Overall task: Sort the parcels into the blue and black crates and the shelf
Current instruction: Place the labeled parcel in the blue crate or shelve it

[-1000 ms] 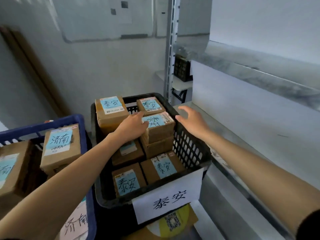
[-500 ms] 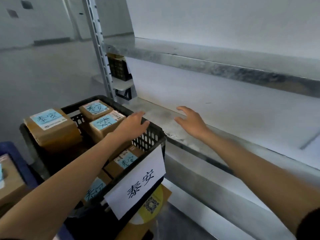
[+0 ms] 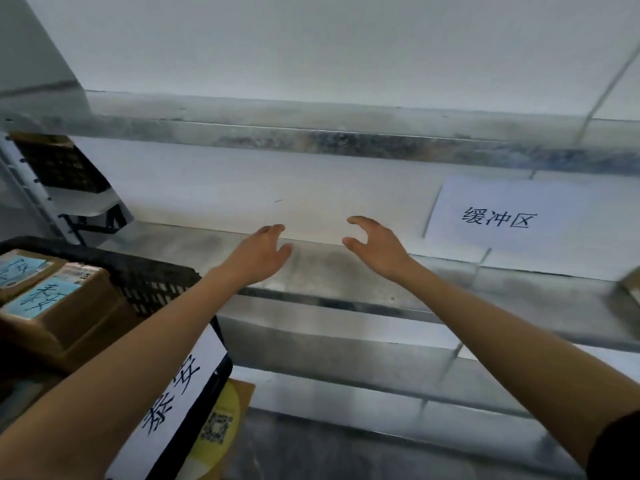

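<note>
risk is a clumsy turn: my left grip (image 3: 258, 254) and right grip (image 3: 379, 247), both spread and holding nothing, hover over the shelf (image 3: 329, 271), while the parcels (image 3: 52, 306) sit in the black crate (image 3: 149, 271) at near left, where my forearm could clip its rim.

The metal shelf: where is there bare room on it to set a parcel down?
The shelf is bare under and between the left hand and right hand, from the black crate across to below the white paper sign. Both hands are empty. Crowded spots: the crate, packed with parcels, and the far right edge, where a blurred box sits.
</note>
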